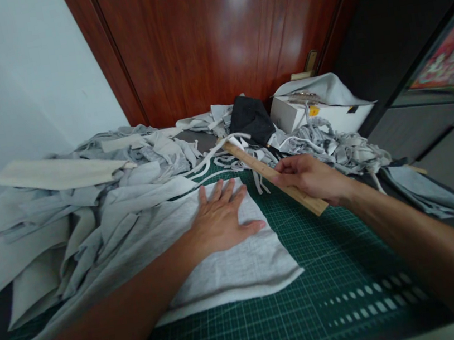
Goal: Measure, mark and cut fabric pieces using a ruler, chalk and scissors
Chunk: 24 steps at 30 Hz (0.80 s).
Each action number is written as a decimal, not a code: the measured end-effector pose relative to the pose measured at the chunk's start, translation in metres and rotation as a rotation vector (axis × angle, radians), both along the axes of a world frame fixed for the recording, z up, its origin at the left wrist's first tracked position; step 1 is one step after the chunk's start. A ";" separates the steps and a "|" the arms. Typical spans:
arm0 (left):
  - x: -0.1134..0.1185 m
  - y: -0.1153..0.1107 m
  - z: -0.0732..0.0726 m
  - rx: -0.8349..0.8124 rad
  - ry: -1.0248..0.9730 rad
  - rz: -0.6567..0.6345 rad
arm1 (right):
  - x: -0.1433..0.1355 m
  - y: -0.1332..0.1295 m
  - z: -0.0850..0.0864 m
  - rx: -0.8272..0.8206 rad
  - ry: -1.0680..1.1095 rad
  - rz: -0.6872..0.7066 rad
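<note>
On the green gridded cutting mat (241, 331), I am pressing my left hand (221, 225), fingers apart, onto the pale grey cloth sheet (241, 272), presumably holding it flat, while my right hand's (306, 177) fingers are clamping the long, flat tan wooden strip (258, 168) beside it, likely for control.

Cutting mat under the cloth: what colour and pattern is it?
Green mat with a pale grid; head view.
</note>
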<state>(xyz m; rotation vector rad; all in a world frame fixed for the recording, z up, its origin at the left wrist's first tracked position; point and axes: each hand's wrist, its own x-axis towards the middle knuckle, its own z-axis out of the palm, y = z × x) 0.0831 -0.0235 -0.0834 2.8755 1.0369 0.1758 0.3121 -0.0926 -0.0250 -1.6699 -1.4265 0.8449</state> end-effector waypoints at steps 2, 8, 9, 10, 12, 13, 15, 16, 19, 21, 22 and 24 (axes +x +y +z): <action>0.000 -0.001 0.001 -0.002 0.002 -0.005 | -0.007 0.000 0.006 -0.007 0.229 -0.109; -0.002 -0.001 0.000 0.005 -0.004 -0.046 | -0.054 -0.018 0.001 0.007 0.705 -0.034; -0.003 0.000 0.000 0.009 -0.005 -0.051 | -0.065 -0.023 -0.006 0.016 0.731 -0.033; -0.004 0.000 0.000 0.009 0.002 -0.058 | -0.075 -0.029 -0.013 0.015 0.754 -0.020; -0.006 0.002 0.000 -0.005 0.028 -0.076 | -0.092 -0.038 -0.029 0.017 0.773 -0.008; -0.007 0.003 0.000 -0.018 0.042 -0.082 | -0.099 -0.041 -0.037 0.017 0.778 -0.004; -0.007 0.004 0.001 -0.042 0.059 -0.084 | -0.108 -0.047 -0.050 0.013 0.785 0.007; -0.007 0.004 0.002 -0.049 0.064 -0.082 | -0.111 -0.049 -0.055 0.015 0.787 0.007; -0.006 0.004 0.003 -0.053 0.087 -0.073 | -0.113 -0.054 -0.065 0.046 0.791 -0.011; -0.005 0.005 0.003 -0.046 0.095 -0.069 | -0.113 -0.058 -0.068 0.071 0.797 -0.013; -0.004 0.005 0.002 -0.041 0.094 -0.068 | -0.113 -0.060 -0.069 0.077 0.796 -0.011; -0.004 0.007 0.001 -0.029 0.086 -0.068 | -0.113 -0.065 -0.070 0.078 0.788 -0.019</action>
